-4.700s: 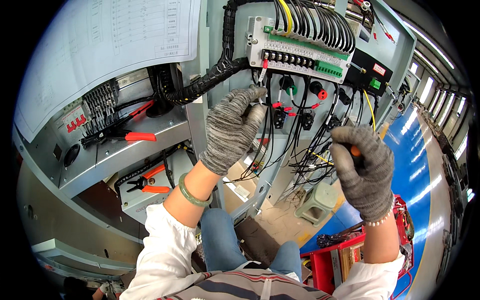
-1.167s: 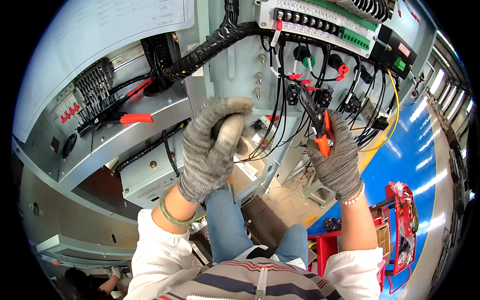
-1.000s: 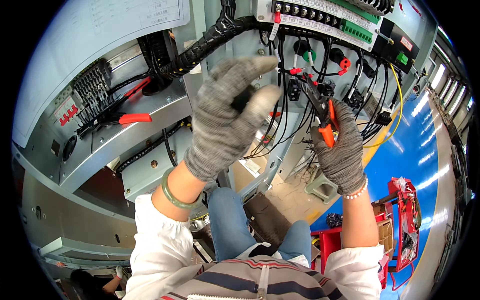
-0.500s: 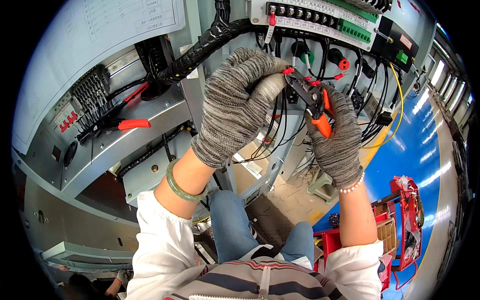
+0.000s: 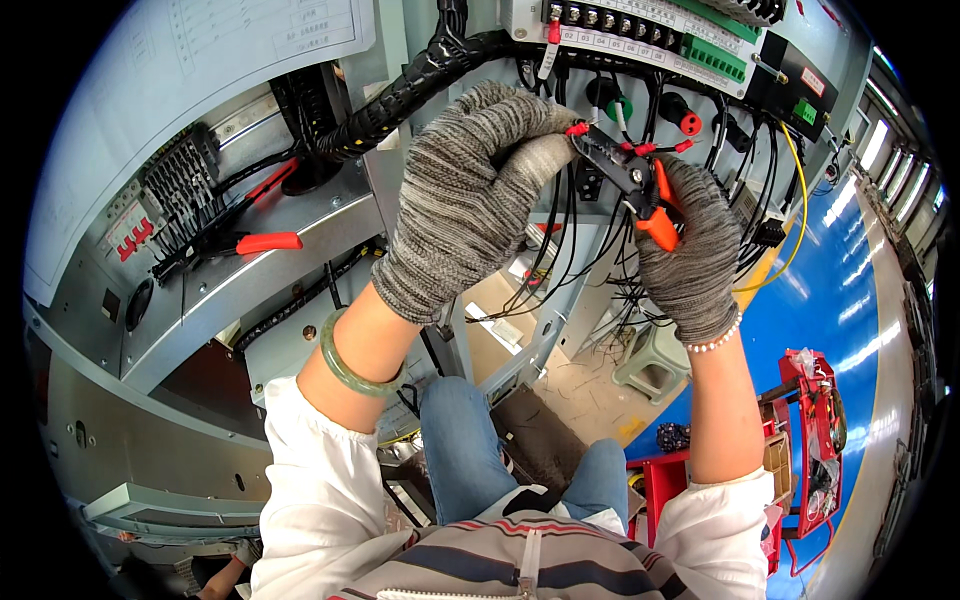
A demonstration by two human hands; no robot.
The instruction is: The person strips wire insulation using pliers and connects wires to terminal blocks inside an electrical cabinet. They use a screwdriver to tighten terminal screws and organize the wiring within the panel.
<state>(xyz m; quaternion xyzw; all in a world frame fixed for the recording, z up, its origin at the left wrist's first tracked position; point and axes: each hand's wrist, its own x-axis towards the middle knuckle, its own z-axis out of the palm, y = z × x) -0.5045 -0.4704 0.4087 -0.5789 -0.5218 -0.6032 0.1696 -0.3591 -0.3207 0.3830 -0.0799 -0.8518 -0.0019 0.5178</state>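
My left hand (image 5: 465, 205), in a grey knitted glove, is closed with thumb and index finger pinching a wire end with a red sleeved terminal (image 5: 577, 130). My right hand (image 5: 692, 255), gloved alike, grips orange-handled pliers (image 5: 630, 180). The dark jaws of the pliers point up and left, their tips beside the red terminal at my left fingertips. Whether the jaws touch the terminal I cannot tell. More black wires with red terminals (image 5: 684, 146) stick out just behind the pliers. Above both hands is a terminal strip (image 5: 625, 28), with one red-ended wire at its left screw.
Loose black wires (image 5: 570, 255) hang below my hands. Red-handled pliers (image 5: 268, 242) lie on the metal ledge at left. A thick wrapped cable bundle (image 5: 400, 95) crosses above it. A pale green stool (image 5: 652, 360) and a red cart (image 5: 815, 440) stand on the floor at right.
My right hand and the pliers have shifted slightly right and down. My left hand has moved a little to the left, still pinching the red terminal.
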